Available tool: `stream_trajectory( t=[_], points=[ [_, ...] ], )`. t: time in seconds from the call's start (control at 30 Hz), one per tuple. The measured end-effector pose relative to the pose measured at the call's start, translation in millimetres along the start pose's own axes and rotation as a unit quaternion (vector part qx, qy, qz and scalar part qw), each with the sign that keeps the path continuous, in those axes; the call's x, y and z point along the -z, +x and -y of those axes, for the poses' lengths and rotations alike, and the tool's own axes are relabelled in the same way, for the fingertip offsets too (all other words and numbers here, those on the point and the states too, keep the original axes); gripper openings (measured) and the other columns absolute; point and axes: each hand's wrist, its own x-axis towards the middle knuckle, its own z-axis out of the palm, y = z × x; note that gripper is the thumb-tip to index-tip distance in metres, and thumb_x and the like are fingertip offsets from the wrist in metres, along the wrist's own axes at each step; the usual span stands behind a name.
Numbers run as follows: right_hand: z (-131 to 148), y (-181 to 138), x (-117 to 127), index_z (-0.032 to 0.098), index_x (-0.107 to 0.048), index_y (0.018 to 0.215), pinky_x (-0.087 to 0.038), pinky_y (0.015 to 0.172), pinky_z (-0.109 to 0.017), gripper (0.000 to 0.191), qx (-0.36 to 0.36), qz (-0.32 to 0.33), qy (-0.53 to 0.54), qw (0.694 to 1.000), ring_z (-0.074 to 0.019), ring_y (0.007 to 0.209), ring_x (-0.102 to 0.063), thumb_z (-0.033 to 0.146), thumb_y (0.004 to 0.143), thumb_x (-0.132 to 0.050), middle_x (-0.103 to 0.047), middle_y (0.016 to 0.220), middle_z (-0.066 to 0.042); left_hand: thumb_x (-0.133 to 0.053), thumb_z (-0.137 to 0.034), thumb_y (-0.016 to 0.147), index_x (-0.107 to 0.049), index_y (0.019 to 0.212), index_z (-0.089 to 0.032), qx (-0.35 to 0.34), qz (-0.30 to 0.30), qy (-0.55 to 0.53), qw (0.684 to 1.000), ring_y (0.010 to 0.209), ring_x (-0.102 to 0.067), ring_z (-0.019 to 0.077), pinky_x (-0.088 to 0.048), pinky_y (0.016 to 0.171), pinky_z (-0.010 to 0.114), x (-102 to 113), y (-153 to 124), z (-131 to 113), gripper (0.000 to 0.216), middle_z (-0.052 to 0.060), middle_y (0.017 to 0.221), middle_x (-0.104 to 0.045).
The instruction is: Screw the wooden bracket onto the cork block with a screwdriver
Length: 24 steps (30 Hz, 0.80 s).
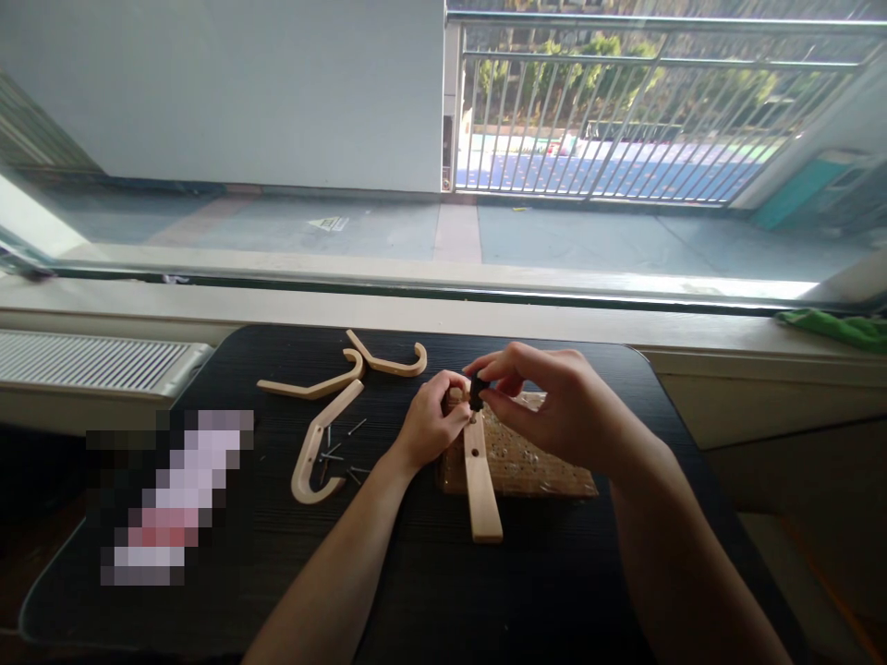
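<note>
At a black wood-grain table (pixel 554 582), I work with both bare hands over a pale wooden hook. My right hand (pixel 554 383), thumb and fingertips pressed together, pinches the short black handle of what looks like a screwdriver (pixel 476 392). It stands roughly upright over the upper part of the wooden hook (pixel 481 499), where a bit of metal shows just beneath it. My left hand (pixel 433 420) is at the hook's upper, curled end, thumb and fingers bent close around it; I cannot tell whether they clamp the wood or steady the metal, since the fingertips hide the contact.

The hook lies on a brown cardboard pad (pixel 540 453) with a shiny surface. Its flat end points toward me, extending past the pad's near edge, and a dark round hole shows midway along it.

To the left on the table is a similar hook (pixel 305 457), curl toward me, with several loose screws (pixel 357 427) scattered inside and beside its curve. Farther back lie two more, a long one (pixel 309 392) and a smaller-looking one (pixel 381 366), close together. Beyond the table are a windowsill (pixel 443 309) and a large window; outside, a metal railing (pixel 554 60).
</note>
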Motion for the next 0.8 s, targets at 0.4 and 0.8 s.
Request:
stream_trajectory(
  t=[0.4, 0.8],
  points=[
    [-2.1, 0.9, -0.9, 0.019, -0.061, 0.090, -0.042, 0.061, -0.022, 0.003, -0.012, 0.000, -0.013, 1.000, -0.0083, 0.062, -0.056, 0.018, 0.087, -0.062, -0.073, 0.095, -0.004, -0.054, -0.017, 0.072, -0.059, 0.088, -0.017, -0.004, -0.002, 0.004, 1.000, 0.076, -0.055, 0.0168, -0.045, 0.074, 0.029, -0.6, 0.4, -0.2, 0.017, 0.001, 0.080, -0.060],
    [-2.8, 0.2, -0.2, 0.019, -0.063, 0.090, -0.038, 0.058, -0.023, 0.003, 0.003, -0.015, -0.055, 0.998, -0.0085, 0.058, -0.051, 0.022, 0.089, -0.062, -0.070, 0.082, -0.001, -0.054, -0.018, 0.071, -0.056, 0.081, -0.018, 0.006, -0.001, 0.009, 1.000, 0.073, -0.050, 0.0155, -0.041, 0.069, 0.028, -0.6, 0.2, -1.0, 0.010, -0.001, 0.076, -0.056]
  ],
)
